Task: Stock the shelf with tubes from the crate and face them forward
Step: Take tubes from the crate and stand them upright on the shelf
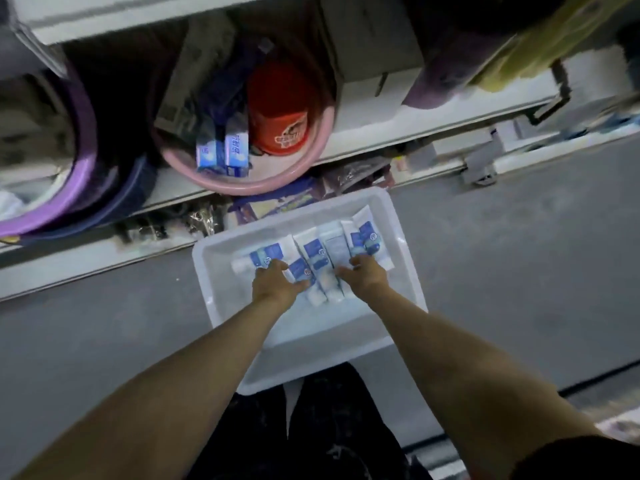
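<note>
A white plastic crate (394,220) sits on the grey floor below me, holding several white tubes with blue labels (313,252) lying side by side. Both my arms reach down into it. My left hand (275,284) curls its fingers over a tube at the left of the row (266,256). My right hand (365,277) lies on the tubes at the right of the row, fingers bent over them; whether it grips one is unclear. The shelf (381,128) runs above the crate.
On the shelf stand a pink basin (242,183) with a red bucket (280,109) and blue-white packs (223,154), purple basins (79,161) at the left and a white box (374,84). Packets lie under the shelf. Grey floor spreads right of the crate.
</note>
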